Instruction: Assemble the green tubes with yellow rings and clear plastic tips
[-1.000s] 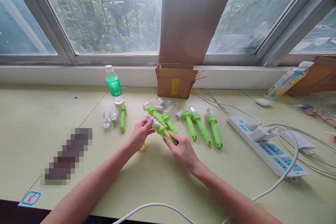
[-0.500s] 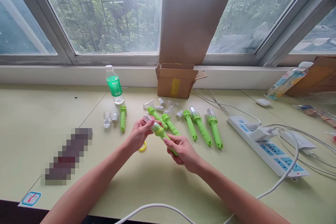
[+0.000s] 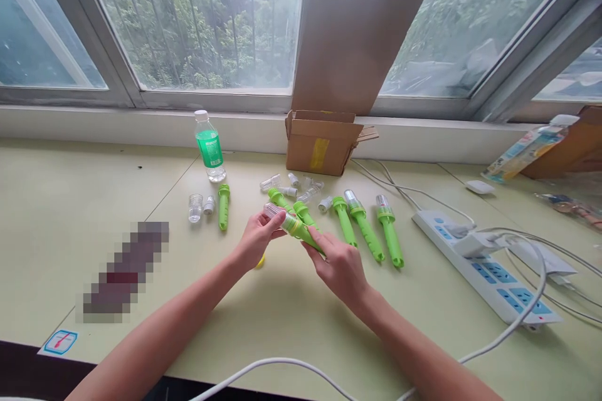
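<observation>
Both hands hold one green light stick point(image 3: 301, 230) above the table, tilted with its clear cap point(image 3: 274, 210) up to the left. My left hand point(image 3: 258, 237) is closed around the clear cap end. My right hand point(image 3: 342, 268) grips the green handle from above and hides its lower end. Just behind lie more green handles point(image 3: 304, 213) with bare threaded tops. Under the left hand a yellow ring point(image 3: 261, 261) partly shows. To the right rest two capped light sticks point(image 3: 389, 235) and another green handle point(image 3: 345, 220).
Loose clear caps point(image 3: 269, 183) and small white inserts point(image 3: 325, 203) lie behind the hands. A green handle point(image 3: 224, 208), a clear cap point(image 3: 195, 208) and a water bottle point(image 3: 209, 149) are at left. A cardboard box point(image 3: 317, 147) stands behind; a power strip point(image 3: 484, 276) with cables lies right.
My right hand has rolled over the handle, its back now facing up more. The light stick lies slightly flatter and has shifted a little right. The whole view has also moved slightly.
</observation>
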A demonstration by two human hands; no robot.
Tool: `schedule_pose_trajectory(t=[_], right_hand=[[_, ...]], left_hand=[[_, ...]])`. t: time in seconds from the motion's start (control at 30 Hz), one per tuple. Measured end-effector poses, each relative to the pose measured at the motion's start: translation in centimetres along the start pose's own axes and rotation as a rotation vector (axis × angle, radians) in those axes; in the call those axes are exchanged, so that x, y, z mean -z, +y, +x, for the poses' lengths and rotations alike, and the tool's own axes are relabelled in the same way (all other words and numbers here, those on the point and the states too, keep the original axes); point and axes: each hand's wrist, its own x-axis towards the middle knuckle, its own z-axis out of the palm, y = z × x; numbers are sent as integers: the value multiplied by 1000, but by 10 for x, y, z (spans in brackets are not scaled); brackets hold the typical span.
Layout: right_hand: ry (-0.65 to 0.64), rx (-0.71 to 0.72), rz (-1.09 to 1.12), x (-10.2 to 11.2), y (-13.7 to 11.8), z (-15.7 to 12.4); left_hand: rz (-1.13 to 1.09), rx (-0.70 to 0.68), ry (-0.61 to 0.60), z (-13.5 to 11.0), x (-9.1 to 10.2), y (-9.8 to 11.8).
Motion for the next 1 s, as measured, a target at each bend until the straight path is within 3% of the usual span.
schedule_pose_trajectory(t=[0.07, 0.13, 0.23, 0.37, 0.47, 0.57, 0.7, 0.77, 0.9, 1.0], right_hand=[[-35, 14, 3, 0, -2, -2], [-103, -36, 166, 2, -9, -2], [-211, -198, 508, 7, -21, 1], [-495, -532, 984, 15, -28, 5], [-604, -664, 1188, 15, -27, 7], [-491, -585, 1065, 8, -24, 5], [-111, -279, 572, -2, -18, 2], [-40, -210, 448, -2, -17, 1], [-236, -308, 674, 7, -24, 3], [-469, -560, 970, 17, -26, 7]], left_hand=[[-48, -4, -13, -1, -1, 0], [-62, 8, -10, -1, -1, 1], [-54, 27, 0, 0, 1, 2], [-45, 20, -61, 1, 4, 7], [-25, -2, -99, 2, 6, 13], [-10, -8, -95, 3, 7, 12], [6, 6, -33, 3, 6, 5], [12, -6, -21, 2, 4, 3], [12, -26, -55, 0, 3, 5], [21, -26, -67, 1, 5, 6]])
